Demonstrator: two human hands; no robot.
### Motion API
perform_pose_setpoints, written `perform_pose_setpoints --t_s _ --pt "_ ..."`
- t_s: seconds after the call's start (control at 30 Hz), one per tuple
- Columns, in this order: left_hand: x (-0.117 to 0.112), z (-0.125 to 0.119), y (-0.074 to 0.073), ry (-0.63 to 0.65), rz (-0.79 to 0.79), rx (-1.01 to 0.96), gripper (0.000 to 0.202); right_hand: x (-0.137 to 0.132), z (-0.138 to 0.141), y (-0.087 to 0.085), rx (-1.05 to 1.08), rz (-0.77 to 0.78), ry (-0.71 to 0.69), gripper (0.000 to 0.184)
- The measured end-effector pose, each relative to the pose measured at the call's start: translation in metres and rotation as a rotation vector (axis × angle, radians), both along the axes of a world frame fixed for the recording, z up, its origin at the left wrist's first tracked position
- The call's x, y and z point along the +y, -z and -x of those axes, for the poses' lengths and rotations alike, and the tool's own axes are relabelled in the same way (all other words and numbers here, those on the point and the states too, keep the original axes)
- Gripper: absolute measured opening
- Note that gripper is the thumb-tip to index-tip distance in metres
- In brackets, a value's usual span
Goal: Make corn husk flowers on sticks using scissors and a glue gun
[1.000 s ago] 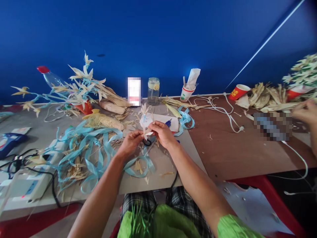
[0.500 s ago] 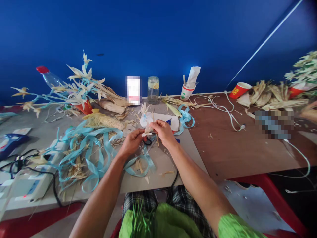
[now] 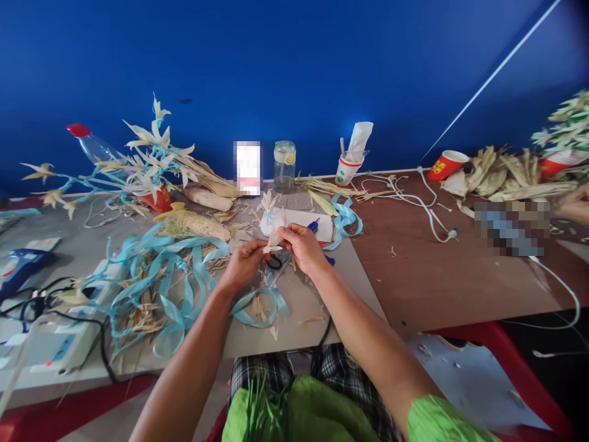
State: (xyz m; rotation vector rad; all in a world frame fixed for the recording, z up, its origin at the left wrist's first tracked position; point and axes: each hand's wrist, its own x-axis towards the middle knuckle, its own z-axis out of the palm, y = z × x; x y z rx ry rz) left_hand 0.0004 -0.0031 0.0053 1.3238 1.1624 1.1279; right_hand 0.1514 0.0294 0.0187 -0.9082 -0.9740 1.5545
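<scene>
Between my two hands is a small pale corn-husk flower [image 3: 273,246], its petals pointing down. My left hand [image 3: 248,261] pinches one side of it with closed fingertips. On the other side, my right hand [image 3: 301,247] closes round its upper part, and a thin stick [image 3: 284,217] shows beside those fingers. Just below lie scissors [image 3: 275,263], partly covered by my hands. Beyond them another husk flower [image 3: 269,201] stands over a white sheet [image 3: 322,226] with a blue-capped item [image 3: 313,225] on it. Light blue ribbon [image 3: 186,294] lies tangled to the left.
A power strip [image 3: 76,344] and blue glue gun [image 3: 27,267] lie at left with black cables. Along the wall stand a ribbon-wrapped flower branch [image 3: 156,138], a glass jar [image 3: 284,169] and a paper cup [image 3: 347,170]. Another person's hand [image 3: 575,205] is at far right.
My hands stay almost in place on the husk flower, with only slight finger movement. At the far right the other person's hand has shifted a little.
</scene>
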Motion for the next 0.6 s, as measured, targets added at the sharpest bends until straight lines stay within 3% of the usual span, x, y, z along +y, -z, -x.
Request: perform_pose_setpoints --t_s 0.33,0.6 --pt "0.000 0.000 0.003 -0.119 -0.050 -0.050 0.014 0.008 -0.002 0.003 0.249 0.209 0.019 0.027" --pt "0.002 0.008 0.007 -0.218 -0.209 0.282 0.018 0.011 -0.003 0.008 0.235 0.183 0.079 0.025"
